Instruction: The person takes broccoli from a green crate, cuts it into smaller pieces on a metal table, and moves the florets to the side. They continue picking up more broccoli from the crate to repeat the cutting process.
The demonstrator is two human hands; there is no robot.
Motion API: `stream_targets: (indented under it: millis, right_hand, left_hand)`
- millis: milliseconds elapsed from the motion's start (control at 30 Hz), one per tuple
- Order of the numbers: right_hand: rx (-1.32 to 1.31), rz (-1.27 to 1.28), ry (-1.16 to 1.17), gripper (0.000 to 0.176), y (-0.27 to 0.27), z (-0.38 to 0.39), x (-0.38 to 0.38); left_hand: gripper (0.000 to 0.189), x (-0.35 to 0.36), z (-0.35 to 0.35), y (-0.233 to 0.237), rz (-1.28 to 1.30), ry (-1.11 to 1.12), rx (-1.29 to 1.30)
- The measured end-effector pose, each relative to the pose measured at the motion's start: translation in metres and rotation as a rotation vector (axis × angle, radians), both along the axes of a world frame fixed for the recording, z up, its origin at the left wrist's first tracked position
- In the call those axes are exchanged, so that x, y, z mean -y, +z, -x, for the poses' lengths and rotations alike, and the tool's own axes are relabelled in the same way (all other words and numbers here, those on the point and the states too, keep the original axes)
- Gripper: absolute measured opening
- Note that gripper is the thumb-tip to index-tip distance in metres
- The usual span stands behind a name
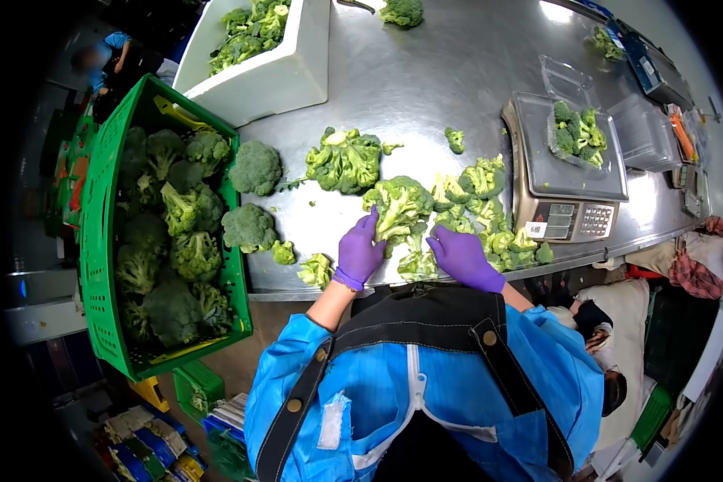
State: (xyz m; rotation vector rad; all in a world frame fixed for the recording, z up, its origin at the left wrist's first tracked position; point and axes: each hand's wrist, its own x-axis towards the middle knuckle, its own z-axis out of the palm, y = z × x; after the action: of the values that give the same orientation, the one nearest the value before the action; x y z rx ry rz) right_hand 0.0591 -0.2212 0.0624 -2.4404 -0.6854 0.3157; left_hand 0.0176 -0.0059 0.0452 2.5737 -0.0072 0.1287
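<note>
My left hand (360, 251), in a purple glove, grips a head of broccoli (400, 202) by its stalk side, with the pale stems facing me. My right hand (464, 259), gloved the same way, is curled just right of that head. Its fingertips point toward the cut florets, and what it holds, if anything, is hidden. Under and between the hands lie loose broccoli florets (417, 261). A pile of cut florets (486, 210) spreads beyond my right hand. Another broccoli head (344, 164), stem side up, rests farther back, and a single floret (316, 271) lies left of my left hand.
A green crate (104, 265) of broccoli heads stands at left, beside a white foam box (301, 72) holding florets. At right, a scale (570, 181) carries an open clear tub with broccoli (578, 132). Empty clear tubs (644, 132) stand beyond it. Whole heads (255, 167) sit near the crate.
</note>
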Motion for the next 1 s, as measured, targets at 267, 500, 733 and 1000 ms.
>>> stream_targets:
  millis: [267, 500, 733, 1000]
  right_hand:
    - [0.033, 0.014, -0.04, 0.024, -0.006, -0.006, -0.028]
    - [0.105, -0.049, -0.037, 0.024, -0.017, -0.015, -0.052]
    - [-0.083, -0.298, -0.242, 0.027, -0.018, -0.011, -0.028]
    - [-0.143, -0.331, -0.32, 0.025, -0.012, 0.005, 0.006]
  left_hand:
    - [0.072, -0.004, -0.001, -0.004, 0.072, 0.063, -0.17]
    - [0.077, 0.001, 0.005, -0.008, 0.012, -0.042, -0.063]
    - [0.074, 0.006, 0.023, -0.011, -0.02, 0.016, 0.077]
    - [0.064, 0.012, 0.045, -0.024, 0.046, -0.009, 0.181]
